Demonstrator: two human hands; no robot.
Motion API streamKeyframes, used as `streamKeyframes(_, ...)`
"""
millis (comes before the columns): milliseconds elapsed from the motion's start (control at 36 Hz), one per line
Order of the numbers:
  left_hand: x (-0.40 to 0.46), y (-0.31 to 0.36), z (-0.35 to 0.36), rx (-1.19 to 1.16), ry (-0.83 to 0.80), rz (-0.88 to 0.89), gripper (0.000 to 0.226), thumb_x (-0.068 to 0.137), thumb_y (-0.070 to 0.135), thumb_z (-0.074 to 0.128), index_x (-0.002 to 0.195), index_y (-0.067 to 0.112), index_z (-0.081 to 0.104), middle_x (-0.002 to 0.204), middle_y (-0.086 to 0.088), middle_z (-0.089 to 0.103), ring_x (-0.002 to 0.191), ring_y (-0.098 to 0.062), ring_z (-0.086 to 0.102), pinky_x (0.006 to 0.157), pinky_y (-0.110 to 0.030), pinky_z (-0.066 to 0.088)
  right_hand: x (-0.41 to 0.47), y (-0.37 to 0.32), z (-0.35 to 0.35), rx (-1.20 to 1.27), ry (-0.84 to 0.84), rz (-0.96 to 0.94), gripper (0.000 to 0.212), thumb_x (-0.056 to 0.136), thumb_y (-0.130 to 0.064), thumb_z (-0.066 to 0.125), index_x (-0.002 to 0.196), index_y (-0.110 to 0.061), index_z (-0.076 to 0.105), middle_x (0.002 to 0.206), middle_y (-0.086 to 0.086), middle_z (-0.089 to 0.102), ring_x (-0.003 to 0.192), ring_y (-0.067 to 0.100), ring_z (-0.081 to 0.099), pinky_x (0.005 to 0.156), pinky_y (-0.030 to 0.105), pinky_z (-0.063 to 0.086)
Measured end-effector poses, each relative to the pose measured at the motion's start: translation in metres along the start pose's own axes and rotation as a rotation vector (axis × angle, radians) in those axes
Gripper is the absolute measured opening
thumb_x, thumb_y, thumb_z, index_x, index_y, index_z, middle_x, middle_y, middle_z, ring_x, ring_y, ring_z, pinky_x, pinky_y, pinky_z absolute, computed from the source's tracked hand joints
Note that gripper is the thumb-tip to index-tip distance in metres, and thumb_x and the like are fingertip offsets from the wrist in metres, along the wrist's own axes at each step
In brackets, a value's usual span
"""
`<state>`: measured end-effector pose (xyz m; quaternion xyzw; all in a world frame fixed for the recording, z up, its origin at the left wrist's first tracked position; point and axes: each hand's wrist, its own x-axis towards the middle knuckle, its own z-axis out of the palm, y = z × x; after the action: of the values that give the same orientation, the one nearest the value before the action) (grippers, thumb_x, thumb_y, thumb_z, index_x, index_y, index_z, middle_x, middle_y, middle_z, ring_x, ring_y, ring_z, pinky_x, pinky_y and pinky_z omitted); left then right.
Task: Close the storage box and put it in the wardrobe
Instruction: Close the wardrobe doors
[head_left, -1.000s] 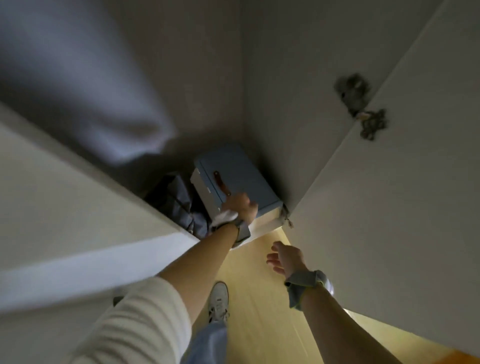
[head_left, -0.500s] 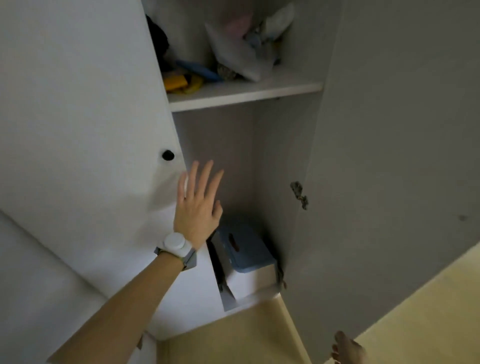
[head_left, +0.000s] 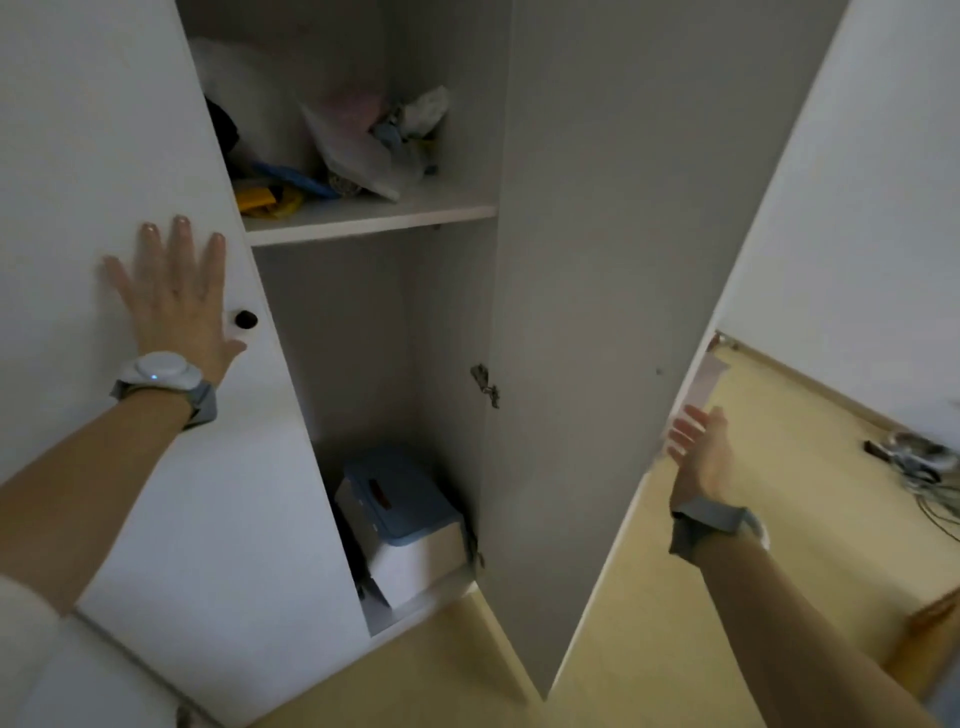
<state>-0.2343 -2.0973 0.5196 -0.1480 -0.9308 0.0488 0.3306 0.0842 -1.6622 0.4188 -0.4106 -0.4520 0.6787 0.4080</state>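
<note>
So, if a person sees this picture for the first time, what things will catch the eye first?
First, the two spread hands: the left hand lies flat on the left wardrobe door, beside its dark knob, and the right hand reaches to the edge of the open right door. Next, the storage box with its blue lid on, at the bottom of the wardrobe, and the cluttered shelf above.

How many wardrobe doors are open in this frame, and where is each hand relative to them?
2. The left door stands open with the left hand flat on its face beside the knob. The right door stands open; the right hand is at its outer edge.
</note>
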Motion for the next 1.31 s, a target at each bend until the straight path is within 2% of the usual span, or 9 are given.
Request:
streamKeyframes(139, 0.002, 0.0, 0.003, 0.055, -0.031, -0.019, 0.148, 0.063, 0.041, 0.097, 0.168, 0.019, -0.005, 0.173, -0.014, -0.016, 0.154, -0.03, -0.027, 0.116, -0.077, 0.005, 0.001, -0.034, 0.026, 0.006, -0.159, -0.191, 0.04, 0.107, -0.055, 0.041, 0.101, -0.024, 0.067, 0.075, -0.014, 0.062, 0.062, 0.0, 0.057, 0.061, 0.018, 0.044)
streamKeyframes(306, -0.001, 0.006, -0.003, 0.112, -0.084, -0.057, 0.148, 0.064, 0.052, 0.093, 0.167, 0.018, -0.008, 0.172, -0.015, -0.019, 0.158, -0.04, -0.017, 0.115, -0.078, 0.016, 0.003, -0.044, 0.04, -0.061, -0.173, -0.199, 0.044, 0.101, -0.063, 0.041, 0.079, -0.035, 0.067, 0.085, -0.017, 0.072, 0.093, 0.014, 0.07, 0.101, 0.036, 0.047)
streamKeyframes(417, 0.001, 0.002, -0.001, 0.146, -0.081, -0.052, 0.147, 0.066, 0.058, 0.089, 0.167, 0.018, -0.01, 0.172, -0.017, -0.019, 0.158, -0.046, -0.01, 0.116, -0.078, 0.016, 0.002, -0.035, 0.04, -0.161, -0.188, -0.278, 0.059, 0.097, -0.072, 0.035, 0.08, -0.028, 0.069, 0.092, -0.006, 0.077, 0.096, 0.017, 0.072, 0.104, 0.047, 0.05)
streamKeyframes(528, 0.002, 0.004, 0.002, 0.173, -0.08, -0.063, 0.146, 0.068, 0.064, 0.084, 0.166, 0.018, -0.015, 0.171, -0.017, -0.021, 0.158, -0.045, -0.012, 0.117, -0.077, 0.017, -0.015, -0.024, 0.049, -0.176, -0.122, -0.377, 0.055, 0.099, -0.068, 0.034, 0.063, -0.027, 0.041, 0.067, -0.002, 0.046, 0.067, 0.016, 0.047, 0.077, 0.042, 0.043)
streamKeyframes(667, 0.0, -0.005, 0.008, 0.181, -0.046, -0.062, 0.145, 0.069, 0.067, 0.082, 0.166, 0.02, -0.015, 0.171, -0.015, -0.023, 0.158, -0.043, -0.01, 0.117, -0.076, 0.02, -0.073, -0.005, 0.072, -0.219, -0.193, -0.603, 0.045, 0.112, -0.04, 0.031, 0.075, -0.015, 0.041, 0.068, -0.004, 0.042, 0.066, 0.014, 0.041, 0.067, 0.034, 0.038)
streamKeyframes(806, 0.003, -0.007, 0.012, 0.228, -0.048, -0.057, 0.142, 0.071, 0.077, 0.072, 0.165, 0.019, -0.017, 0.172, -0.014, -0.021, 0.159, -0.042, -0.005, 0.116, -0.073, 0.025, -0.113, 0.023, 0.109, -0.297, -0.429, -0.726, 0.05, 0.108, -0.06, 0.028, 0.118, -0.028, 0.066, 0.1, -0.014, 0.059, 0.091, 0.01, 0.053, 0.083, 0.035, 0.047)
streamKeyframes(917, 0.004, -0.006, 0.012, 0.25, -0.043, -0.042, 0.141, 0.072, 0.082, 0.066, 0.164, 0.02, -0.021, 0.171, -0.013, -0.023, 0.16, -0.039, -0.005, 0.117, -0.07, 0.026, -0.149, 0.041, 0.154, -0.376, -0.625, -0.716, 0.048, 0.111, -0.049, 0.032, 0.159, -0.045, 0.032, 0.141, -0.028, 0.056, 0.124, 0.001, 0.057, 0.106, 0.027, 0.047)
streamKeyframes(1028, 0.007, -0.015, 0.015, 0.291, -0.069, -0.03, 0.141, 0.072, 0.082, 0.067, 0.164, 0.022, -0.022, 0.172, -0.011, -0.022, 0.16, -0.037, -0.005, 0.116, -0.067, 0.028, -0.177, 0.062, 0.219, -0.428, -0.692, -0.709, 0.063, 0.106, -0.053, 0.045, 0.162, -0.047, 0.016, 0.089, -0.011, 0.059, 0.082, 0.002, 0.057, 0.077, 0.011, 0.051)
streamKeyframes(1306, 0.009, -0.019, 0.037, 0.21, 0.082, -0.056, 0.149, 0.062, 0.052, 0.094, 0.167, 0.025, -0.008, 0.175, -0.008, -0.009, 0.161, -0.036, 0.003, 0.116, -0.071, 0.026, -0.189, 0.108, 0.344, -0.39, -0.639, -0.679, 0.078, 0.1, -0.049, 0.06, 0.161, -0.049, 0.011, 0.097, -0.001, 0.061, 0.078, 0.009, 0.059, 0.081, 0.038, 0.059)
